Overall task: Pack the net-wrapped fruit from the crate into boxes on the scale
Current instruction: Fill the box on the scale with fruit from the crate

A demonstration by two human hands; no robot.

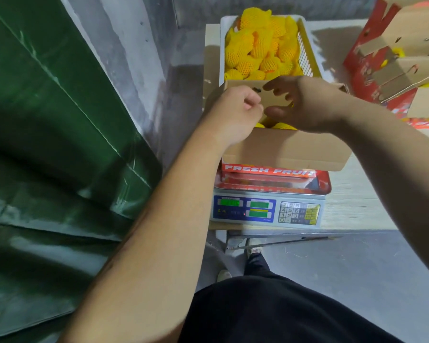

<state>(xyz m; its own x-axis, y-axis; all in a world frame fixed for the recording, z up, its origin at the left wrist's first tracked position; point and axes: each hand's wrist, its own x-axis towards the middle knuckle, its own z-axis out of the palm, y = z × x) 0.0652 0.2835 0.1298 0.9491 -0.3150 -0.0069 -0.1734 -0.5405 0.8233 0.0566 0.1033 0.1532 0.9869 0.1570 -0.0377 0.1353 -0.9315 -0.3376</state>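
A white crate (pixel 307 38) at the back of the table is heaped with fruit in yellow foam nets (pixel 260 45). In front of it an open cardboard box (pixel 285 149) printed FRESH FRUIT stands on the electronic scale (pixel 268 210). A few yellow-netted fruits (pixel 281 125) show inside the box, mostly hidden by my hands. My left hand (pixel 235 112) is curled into a fist over the box's left side; I cannot see anything in it. My right hand (pixel 305 102) hovers over the box opening with fingers spread, touching the far flap.
Several red-and-brown cartons (pixel 391 58) are stacked at the right, some with yellow-netted fruit inside. A green tarpaulin (pixel 47 120) fills the left side beside a grey wall. The table's front edge and metal frame (pixel 282 237) lie above the grey floor.
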